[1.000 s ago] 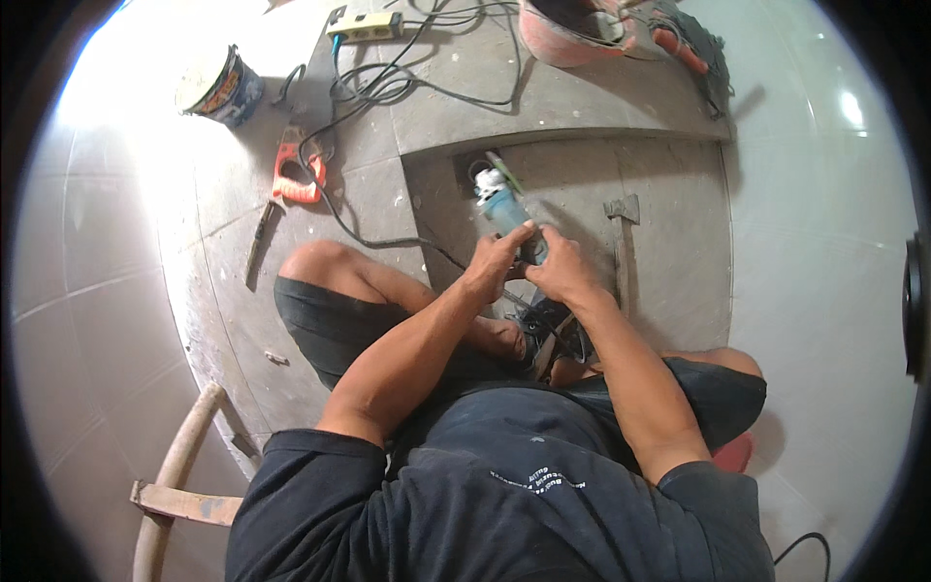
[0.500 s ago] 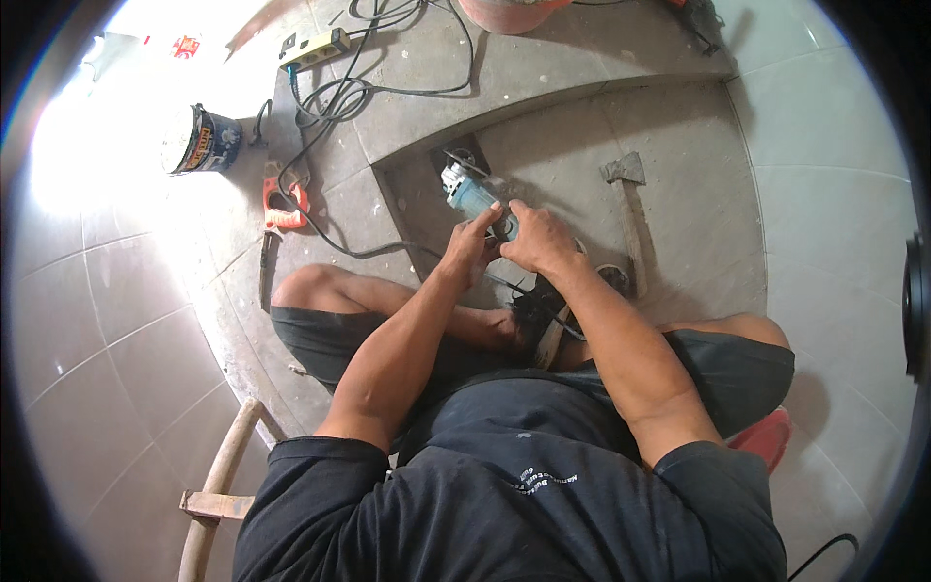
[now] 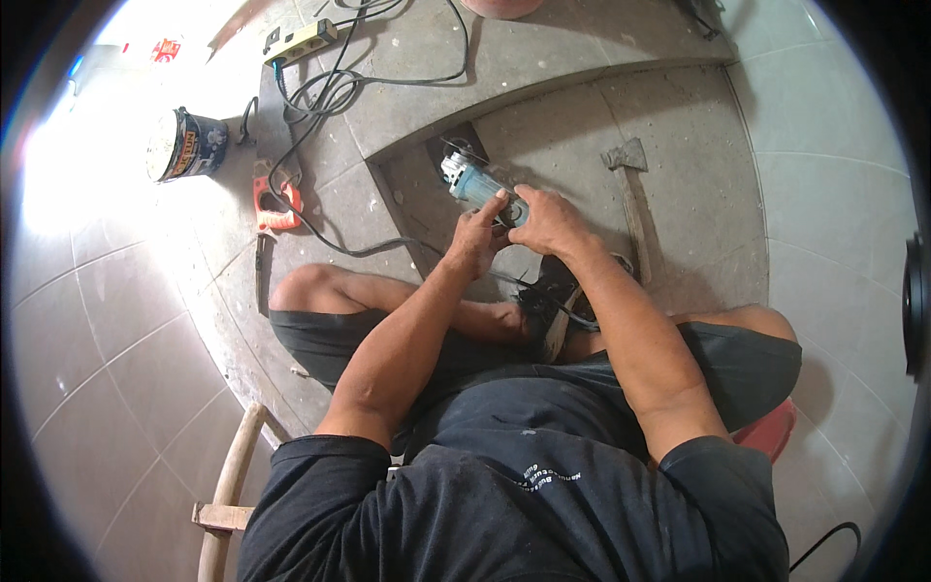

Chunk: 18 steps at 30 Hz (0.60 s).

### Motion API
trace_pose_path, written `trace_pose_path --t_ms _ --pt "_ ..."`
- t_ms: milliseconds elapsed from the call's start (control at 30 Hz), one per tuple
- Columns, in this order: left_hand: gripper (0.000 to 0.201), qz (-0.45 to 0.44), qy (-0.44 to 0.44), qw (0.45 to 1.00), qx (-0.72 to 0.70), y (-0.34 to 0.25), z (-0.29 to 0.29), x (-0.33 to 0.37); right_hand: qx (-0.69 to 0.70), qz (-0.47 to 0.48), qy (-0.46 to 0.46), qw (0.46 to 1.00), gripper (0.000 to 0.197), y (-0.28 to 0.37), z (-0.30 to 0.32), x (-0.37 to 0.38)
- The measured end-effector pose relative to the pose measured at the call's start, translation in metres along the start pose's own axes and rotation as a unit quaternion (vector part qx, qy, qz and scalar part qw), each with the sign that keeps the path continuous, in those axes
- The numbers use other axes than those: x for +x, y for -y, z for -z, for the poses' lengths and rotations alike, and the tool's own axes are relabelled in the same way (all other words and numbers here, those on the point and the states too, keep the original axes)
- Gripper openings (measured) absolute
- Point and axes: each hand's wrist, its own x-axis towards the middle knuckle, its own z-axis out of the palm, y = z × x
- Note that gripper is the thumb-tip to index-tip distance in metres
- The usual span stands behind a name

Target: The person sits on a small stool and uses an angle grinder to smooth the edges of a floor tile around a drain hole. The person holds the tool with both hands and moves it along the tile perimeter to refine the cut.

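Still, the left hand (image 3: 475,241) and right hand (image 3: 553,221) keep fingers (image 3: 494,205) closed around the blue angle grinder (image 3: 473,187) near the sunken floor's (image 3: 558,121) far-left corner, grip unchanged, as the person's view dips from the pink bucket (image 3: 501,8).

Lit brightly from the upper left.
Washed out near the bucket (image 3: 201,145), curved toward a black rim, softly shadowed beside the axe (image 3: 630,202).

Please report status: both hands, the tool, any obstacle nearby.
Bare left hand, bare right hand: both on blue cylindrical angle grinder. Grinder head toward far-left corner of grey floor recess. Possible snag: black cable close to left hand.
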Motion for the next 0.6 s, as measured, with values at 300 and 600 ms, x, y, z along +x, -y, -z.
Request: trace_pose_path --t_ms 300,600 --pt "0.051 0.012 -0.006 1.000 -0.027 0.003 0.005 0.007 -0.017 0.004 0.009 1.000 0.072 0.011 0.014 -0.002" --pt "0.051 0.022 -0.017 0.999 -0.029 0.003 -0.001 0.007 -0.020 -0.004 0.020 1.000 0.078 0.005 0.014 0.002"
